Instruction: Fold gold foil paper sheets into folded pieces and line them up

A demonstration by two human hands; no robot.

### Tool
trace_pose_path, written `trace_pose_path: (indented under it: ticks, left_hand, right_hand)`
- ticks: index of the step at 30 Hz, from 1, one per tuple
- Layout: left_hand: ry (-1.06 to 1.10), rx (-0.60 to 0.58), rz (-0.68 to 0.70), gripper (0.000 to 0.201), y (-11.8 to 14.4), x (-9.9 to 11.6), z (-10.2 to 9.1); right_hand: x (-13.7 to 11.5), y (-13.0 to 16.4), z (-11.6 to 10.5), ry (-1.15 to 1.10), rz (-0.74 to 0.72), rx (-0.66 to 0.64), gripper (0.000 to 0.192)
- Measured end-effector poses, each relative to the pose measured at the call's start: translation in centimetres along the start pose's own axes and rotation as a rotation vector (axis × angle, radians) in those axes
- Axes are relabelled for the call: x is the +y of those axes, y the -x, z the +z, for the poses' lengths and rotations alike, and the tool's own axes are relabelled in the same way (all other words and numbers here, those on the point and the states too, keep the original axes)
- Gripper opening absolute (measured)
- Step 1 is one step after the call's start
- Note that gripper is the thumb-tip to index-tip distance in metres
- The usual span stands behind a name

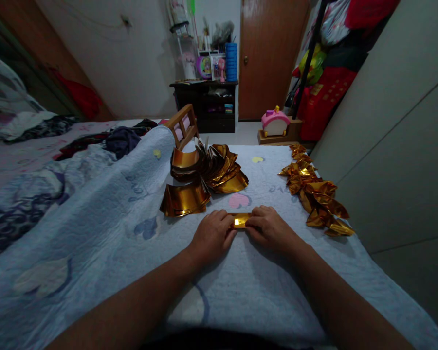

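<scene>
A narrow folded strip of gold foil paper [240, 221] lies low over the pale blue quilt [226, 277]. My left hand [213, 233] pinches its left end, and my right hand [269, 226] grips the right end, so only the shiny middle shows. Beyond my hands sit stacks of curved gold foil sheets [186, 197], fanned out in several bunches. To the right, folded gold foil pieces with pointed ends [308, 192] form a long row near the quilt's edge.
A small wooden rail [184, 126] stands at the bed's far edge. Rumpled clothes [122, 141] lie to the left. Further back are a dark cabinet [206, 109], a wooden door [270, 58] and a pink toy [275, 121]. A pale cabinet panel [397, 146] borders the right side.
</scene>
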State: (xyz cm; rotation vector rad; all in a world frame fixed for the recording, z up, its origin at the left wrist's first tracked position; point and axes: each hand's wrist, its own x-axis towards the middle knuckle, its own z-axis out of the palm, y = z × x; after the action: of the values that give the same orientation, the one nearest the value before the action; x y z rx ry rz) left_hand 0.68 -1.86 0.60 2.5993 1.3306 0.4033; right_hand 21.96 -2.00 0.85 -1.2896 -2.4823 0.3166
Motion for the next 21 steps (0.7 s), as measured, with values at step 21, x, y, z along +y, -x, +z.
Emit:
trace_pose_path:
  ticks: [21]
  left_hand:
    - [0.322,0.135,0.173,0.009,-0.4,-0.9,-0.5]
  right_hand:
    - [0.7,-0.2,-0.6,-0.147,0.010,0.061,0.012]
